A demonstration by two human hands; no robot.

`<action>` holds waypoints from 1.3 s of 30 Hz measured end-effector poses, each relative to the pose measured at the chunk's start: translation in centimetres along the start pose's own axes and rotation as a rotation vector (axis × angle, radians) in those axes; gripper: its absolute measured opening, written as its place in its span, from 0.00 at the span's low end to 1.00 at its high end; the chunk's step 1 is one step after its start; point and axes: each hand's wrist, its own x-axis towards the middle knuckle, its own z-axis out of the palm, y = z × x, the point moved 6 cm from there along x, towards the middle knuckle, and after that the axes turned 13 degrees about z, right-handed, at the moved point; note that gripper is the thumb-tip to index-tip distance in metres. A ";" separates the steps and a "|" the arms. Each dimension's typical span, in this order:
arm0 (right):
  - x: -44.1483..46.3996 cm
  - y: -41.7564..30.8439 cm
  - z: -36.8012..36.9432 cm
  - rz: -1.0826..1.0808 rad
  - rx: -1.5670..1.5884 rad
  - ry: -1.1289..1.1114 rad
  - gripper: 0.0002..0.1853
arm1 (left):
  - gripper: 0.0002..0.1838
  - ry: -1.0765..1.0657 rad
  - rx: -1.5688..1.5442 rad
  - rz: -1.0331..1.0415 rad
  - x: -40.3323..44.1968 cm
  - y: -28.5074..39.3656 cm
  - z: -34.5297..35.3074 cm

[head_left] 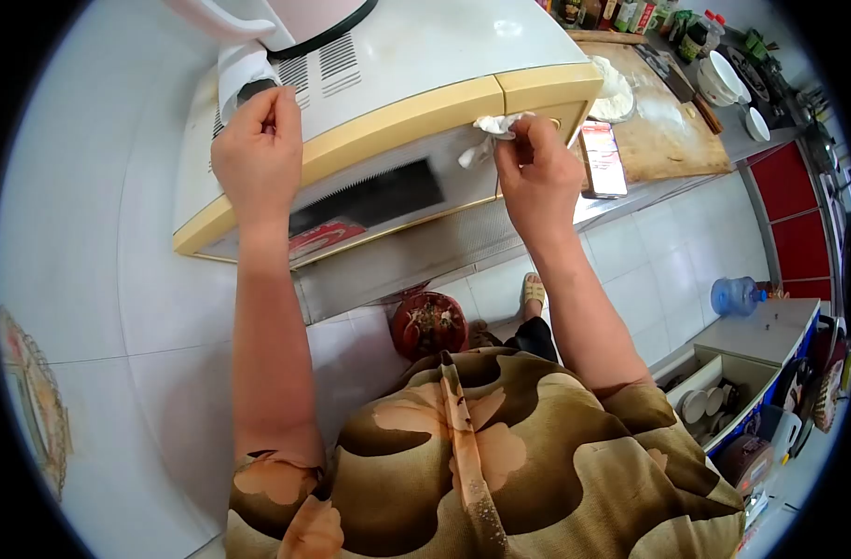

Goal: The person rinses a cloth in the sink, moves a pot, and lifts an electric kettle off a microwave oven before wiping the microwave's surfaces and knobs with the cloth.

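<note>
A white microwave (435,70) with yellowed trim stands in front of me. At the right end of its front, my right hand (544,177) pinches a crumpled white tissue (489,135) against the panel. My left hand (258,154) is closed at the left side of the microwave top. Just beyond its fingers are a small dark object (255,88) and a white wrapped item (243,67); what the fingers hold is hidden. A pink kettle (318,14) sits on top, close to my left hand and only partly in view.
A phone (603,158) leans by a wooden board (677,163) bearing a bag of flour (612,91) and a knife (668,74). White bowls (720,79) and bottles line the counter. Below are a red bin (429,324), an open drawer (724,373) and a blue water jug (735,296).
</note>
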 end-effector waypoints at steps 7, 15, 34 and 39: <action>-3.6 5.9 1.9 0.031 -0.102 -0.078 0.08 | 0.07 0.006 0.011 -0.010 0.1 0.0 0.0; -6.0 11.3 4.0 0.150 -0.247 -0.191 0.06 | 0.07 0.004 -0.011 0.002 0.1 0.2 0.0; -6.0 11.5 4.2 0.186 -0.187 -0.243 0.09 | 0.07 -0.007 0.005 -0.001 0.0 -0.2 0.0; -5.8 12.6 2.8 0.577 0.338 -0.365 0.09 | 0.06 0.004 -0.013 -0.001 0.0 -0.3 0.5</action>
